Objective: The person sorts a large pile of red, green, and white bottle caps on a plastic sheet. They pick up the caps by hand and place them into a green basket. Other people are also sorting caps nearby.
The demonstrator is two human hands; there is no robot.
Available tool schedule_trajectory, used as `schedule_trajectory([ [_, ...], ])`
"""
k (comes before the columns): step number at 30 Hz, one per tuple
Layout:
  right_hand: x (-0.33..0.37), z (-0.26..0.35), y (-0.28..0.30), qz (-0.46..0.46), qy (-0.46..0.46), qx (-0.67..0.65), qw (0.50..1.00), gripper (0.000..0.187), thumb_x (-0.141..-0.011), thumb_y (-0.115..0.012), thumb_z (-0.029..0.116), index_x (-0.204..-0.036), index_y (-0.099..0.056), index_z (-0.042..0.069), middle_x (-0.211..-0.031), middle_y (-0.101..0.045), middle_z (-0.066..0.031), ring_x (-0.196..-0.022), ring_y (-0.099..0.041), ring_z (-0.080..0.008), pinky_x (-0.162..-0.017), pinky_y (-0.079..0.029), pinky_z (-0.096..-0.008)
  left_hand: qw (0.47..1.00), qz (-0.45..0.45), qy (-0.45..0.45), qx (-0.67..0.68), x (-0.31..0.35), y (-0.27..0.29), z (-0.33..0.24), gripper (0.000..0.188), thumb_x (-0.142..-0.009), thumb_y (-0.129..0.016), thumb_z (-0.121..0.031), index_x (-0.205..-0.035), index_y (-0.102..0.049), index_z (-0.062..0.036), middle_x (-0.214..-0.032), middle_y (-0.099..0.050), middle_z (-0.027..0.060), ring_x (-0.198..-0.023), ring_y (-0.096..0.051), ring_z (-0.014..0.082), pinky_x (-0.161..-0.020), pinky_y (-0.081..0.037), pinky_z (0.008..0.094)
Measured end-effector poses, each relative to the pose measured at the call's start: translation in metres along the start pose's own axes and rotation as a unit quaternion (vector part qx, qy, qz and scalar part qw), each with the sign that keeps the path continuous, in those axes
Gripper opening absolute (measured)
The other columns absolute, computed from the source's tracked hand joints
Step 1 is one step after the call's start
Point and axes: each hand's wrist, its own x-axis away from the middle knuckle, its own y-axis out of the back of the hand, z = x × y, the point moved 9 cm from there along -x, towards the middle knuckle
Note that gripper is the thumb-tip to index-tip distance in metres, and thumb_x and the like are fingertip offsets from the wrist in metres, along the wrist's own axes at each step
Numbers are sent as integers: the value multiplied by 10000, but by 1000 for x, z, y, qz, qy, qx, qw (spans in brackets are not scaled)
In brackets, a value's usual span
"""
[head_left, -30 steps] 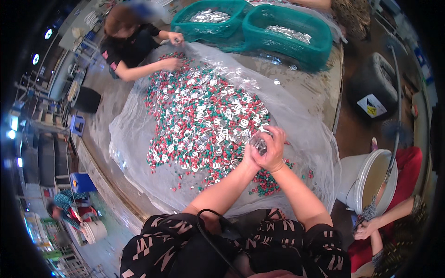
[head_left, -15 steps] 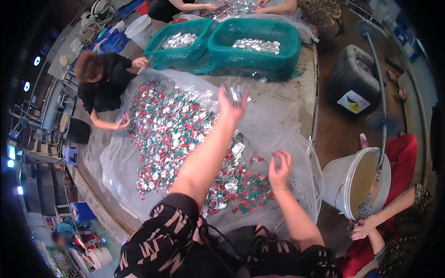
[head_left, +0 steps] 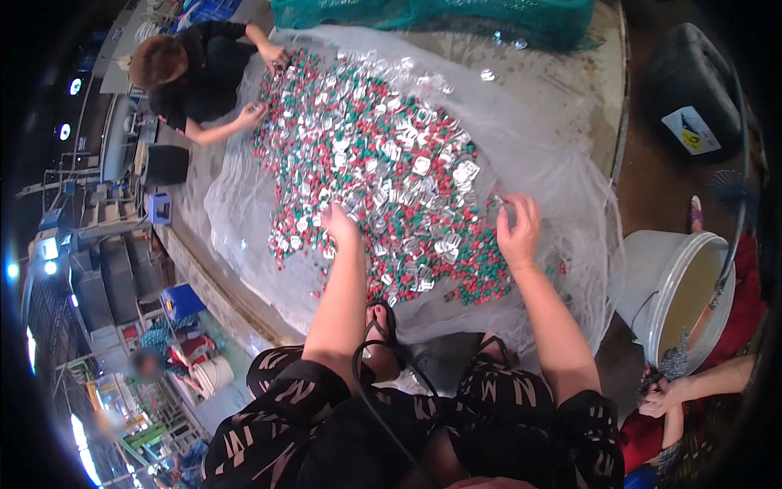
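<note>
A wide pile of shiny metal pieces [head_left: 421, 165] mixed with small red and green pellets [head_left: 481, 265] lies on a pale mesh sheet [head_left: 562, 147]. My left hand [head_left: 340, 223] reaches down over the pile's near-left part, fingers stretched toward the metal pieces and partly hidden. No handful shows in it. At the pile's right edge is my right hand [head_left: 519, 234], its fingers curved with a gap between thumb and forefinger. A small speck near its fingertips is too small to make out.
A person [head_left: 204, 77] works with both hands at the pile's far-left edge. Green mesh baskets [head_left: 456, 15] stand beyond it. On the right are a white bucket [head_left: 643, 285] of cloudy liquid, a dark jerrycan [head_left: 692, 81] and another person's hand [head_left: 664, 395]. My sandalled foot [head_left: 379, 326] is by the near edge.
My left hand has come back from near the baskets to the pile; the clear, shiny handful is gone from it. The view has tilted down. The person at left has both hands at the pile.
</note>
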Motion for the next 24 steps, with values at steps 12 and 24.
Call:
schedule_trajectory([
  [12, 112, 63, -130, 373, 281, -39, 883, 226, -707, -701, 199, -898, -612, 119, -927, -536, -41, -918, -509, -215, -815, -409, -365, 905, 208, 356, -104, 125, -6, 83, 347, -914, -497, -253, -1190, -520, -45, -1169, -528, 153, -1015, -535, 304, -789, -492, 515],
  [24, 120, 53, -140, 387, 205, 24, 899, 215, -694, -703, 151, -878, -606, 97, -868, -492, -56, -881, -491, -232, -765, -399, -361, 554, 384, 194, -713, 86, 147, 77, 388, -668, -726, -284, -925, -679, 4, -972, -670, 182, -934, -654, 268, -790, -529, 359],
])
